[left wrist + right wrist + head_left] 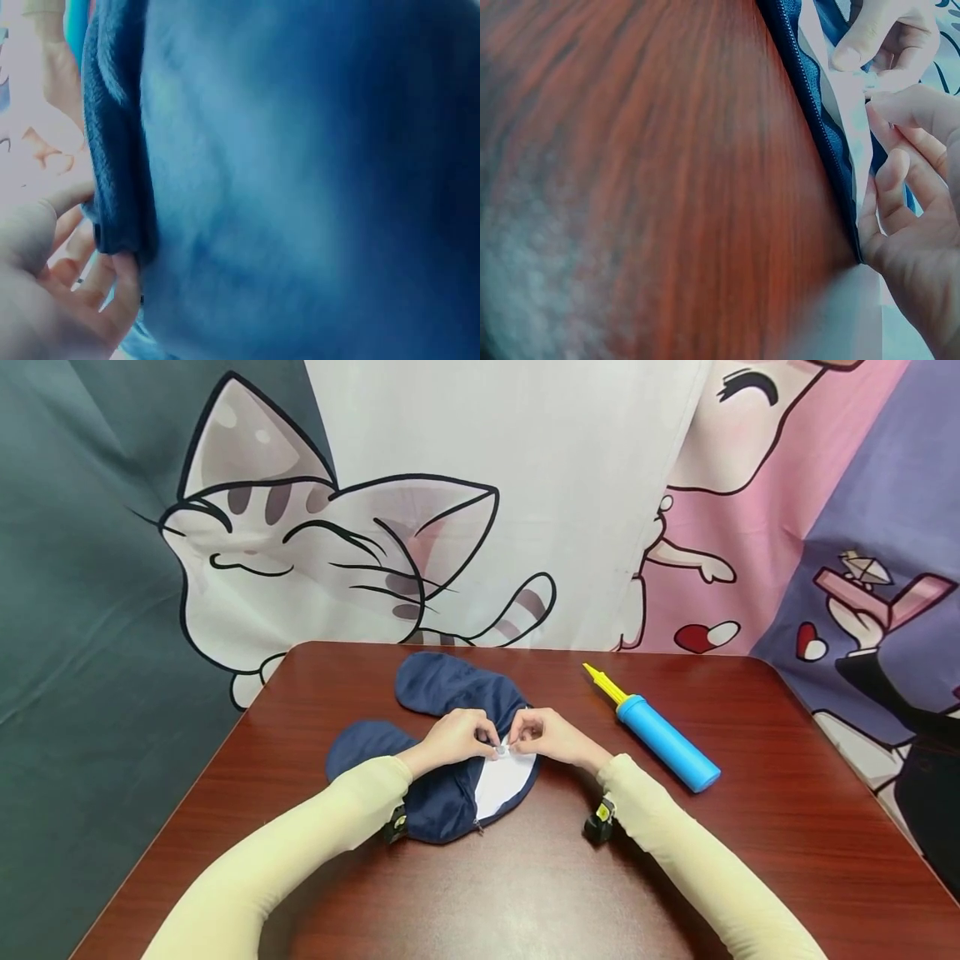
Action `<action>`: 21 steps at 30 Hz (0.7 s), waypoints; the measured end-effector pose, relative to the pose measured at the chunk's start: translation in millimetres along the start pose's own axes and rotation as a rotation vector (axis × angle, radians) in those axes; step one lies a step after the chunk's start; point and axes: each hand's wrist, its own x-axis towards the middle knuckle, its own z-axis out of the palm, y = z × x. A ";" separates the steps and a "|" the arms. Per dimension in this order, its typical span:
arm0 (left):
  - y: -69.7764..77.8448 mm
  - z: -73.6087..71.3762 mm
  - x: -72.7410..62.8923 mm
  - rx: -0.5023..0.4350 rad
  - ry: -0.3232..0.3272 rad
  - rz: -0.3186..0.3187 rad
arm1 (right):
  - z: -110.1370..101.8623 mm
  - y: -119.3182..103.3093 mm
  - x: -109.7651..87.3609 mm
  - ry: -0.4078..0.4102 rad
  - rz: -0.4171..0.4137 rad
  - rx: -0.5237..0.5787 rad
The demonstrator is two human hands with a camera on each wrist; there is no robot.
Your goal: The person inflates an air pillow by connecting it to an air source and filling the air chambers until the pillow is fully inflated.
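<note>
A navy plush U-shaped neck pillow (442,806) lies on the table, its zipper (814,105) open along one edge. White inner material (504,783) shows through the opening. My left hand (461,735) pinches a small clear valve (866,79) on this white part, between thumb and index finger. Right beside it, my right hand (551,735) has its thumb and index finger pinched at the white material by the valve. Its other fingers are curled at the pillow's edge in the right wrist view. Navy plush fabric (247,165) fills most of the left wrist view.
A blue hand pump (667,742) with a yellow nozzle (603,683) lies on the table to the right of the pillow. The reddish-brown wooden table (480,902) ends at a printed cartoon curtain (585,502). A dark object (930,793) stands past the right edge.
</note>
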 end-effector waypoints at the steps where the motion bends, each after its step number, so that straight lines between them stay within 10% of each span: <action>1: 1.0 -1.5 0.0 0.002 -0.007 -0.001 | 0.1 -0.5 -0.1 0.000 0.004 0.000; 21: -0.5 -4.1 -1.6 -0.089 -0.049 0.051 | 2.7 2.0 -9.8 0.017 -0.032 0.042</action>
